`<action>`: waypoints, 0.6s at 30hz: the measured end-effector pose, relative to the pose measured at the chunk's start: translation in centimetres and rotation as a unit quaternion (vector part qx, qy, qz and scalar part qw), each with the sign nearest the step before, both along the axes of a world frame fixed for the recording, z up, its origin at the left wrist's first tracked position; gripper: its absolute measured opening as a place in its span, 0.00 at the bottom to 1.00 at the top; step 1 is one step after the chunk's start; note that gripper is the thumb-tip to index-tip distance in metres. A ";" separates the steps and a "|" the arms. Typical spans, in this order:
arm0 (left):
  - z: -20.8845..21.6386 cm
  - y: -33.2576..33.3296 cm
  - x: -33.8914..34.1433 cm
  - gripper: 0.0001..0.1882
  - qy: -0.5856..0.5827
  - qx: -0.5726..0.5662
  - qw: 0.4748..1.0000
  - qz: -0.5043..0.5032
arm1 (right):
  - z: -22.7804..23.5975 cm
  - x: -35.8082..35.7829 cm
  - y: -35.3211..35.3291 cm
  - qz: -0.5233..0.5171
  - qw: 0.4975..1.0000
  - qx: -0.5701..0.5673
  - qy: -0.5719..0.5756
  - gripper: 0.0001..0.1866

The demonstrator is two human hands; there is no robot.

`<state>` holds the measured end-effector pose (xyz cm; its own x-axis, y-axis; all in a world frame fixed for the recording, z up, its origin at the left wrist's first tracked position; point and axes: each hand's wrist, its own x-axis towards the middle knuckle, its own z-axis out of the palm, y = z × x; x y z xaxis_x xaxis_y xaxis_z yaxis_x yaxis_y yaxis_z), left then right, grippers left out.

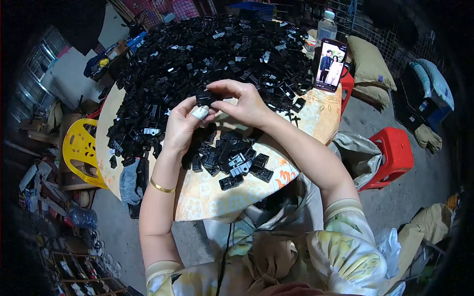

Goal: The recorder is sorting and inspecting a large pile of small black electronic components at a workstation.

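Note:
Above the near half of the table, both my hands meet on a small black plastic part [203, 97]. My left hand [181, 126] grips it from the left, with a white wrapping [201, 112] on one digit. My right hand [244, 104] is closed on its right side, finger on top and thumb below. Fingers partly hide the part's shape. Under my hands lies a small group of black plastic pieces [231, 157], some with grey faces. A large heap of similar black pieces [217, 59] spreads over the table beyond.
The patterned tabletop [197, 200] bends round in front of me. A phone [330, 66] showing two people stands at the far right, before a clear bottle [327, 27]. A red stool [392, 155], an open sack [358, 155] and a yellow chair [81, 150] stand around the table.

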<state>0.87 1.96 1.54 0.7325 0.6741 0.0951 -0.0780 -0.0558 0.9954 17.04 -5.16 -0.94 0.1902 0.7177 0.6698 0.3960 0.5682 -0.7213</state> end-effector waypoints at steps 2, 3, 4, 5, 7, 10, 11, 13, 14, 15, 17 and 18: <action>-0.5 0.8 -0.4 0.16 0.020 0.049 0.998 -0.016 | 0.2 -0.2 -0.1 -0.001 1.000 0.000 -0.004 0.19; -0.6 0.9 -0.4 0.16 0.021 0.049 0.998 -0.015 | 0.3 -0.2 -0.2 -0.003 1.000 0.000 -0.009 0.20; -0.6 1.0 -0.3 0.16 0.018 0.096 0.995 0.024 | 0.4 -0.3 -0.3 -0.004 1.000 0.000 -0.009 0.20; -0.7 1.1 -0.3 0.16 0.014 0.143 0.988 0.062 | 0.5 -0.3 -0.4 -0.022 1.000 0.003 -0.013 0.20; -1.0 0.9 0.0 0.15 -0.021 0.156 0.985 0.063 | 0.5 -0.3 -0.4 -0.042 0.999 0.006 -0.017 0.21; -1.1 0.6 0.4 0.15 -0.063 0.156 0.984 0.061 | 0.3 -0.3 -0.3 -0.019 1.000 0.014 0.001 0.21; -1.1 0.6 0.3 0.15 -0.069 0.143 0.986 0.058 | 0.3 -0.4 -0.4 -0.034 0.999 0.019 -0.024 0.21; -1.1 0.6 0.2 0.16 -0.069 0.132 0.987 0.066 | 0.4 -0.7 -0.5 -0.049 0.997 0.024 -0.048 0.21; -1.1 0.6 0.2 0.16 -0.069 0.120 0.988 0.072 | 0.5 -0.8 -0.6 -0.072 0.994 0.038 -0.070 0.22; -1.1 0.3 0.3 0.16 -0.069 0.120 0.988 0.072 | 0.6 -1.0 -0.6 -0.094 0.990 0.052 -0.091 0.22; -1.2 -0.8 1.1 0.19 -0.121 0.051 0.989 0.072 | 0.3 -1.1 -0.5 -0.134 0.977 0.103 -0.128 0.22; -1.4 -1.3 1.5 0.21 -0.134 0.032 0.988 0.070 | 0.2 -1.1 -0.4 -0.171 0.959 0.153 -0.164 0.22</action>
<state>2.34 0.67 0.10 0.5755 0.7528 0.3195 -0.3260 -0.1471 0.9338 15.94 -5.59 -0.76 0.1221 0.4105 0.9037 0.7742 0.5303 -0.3455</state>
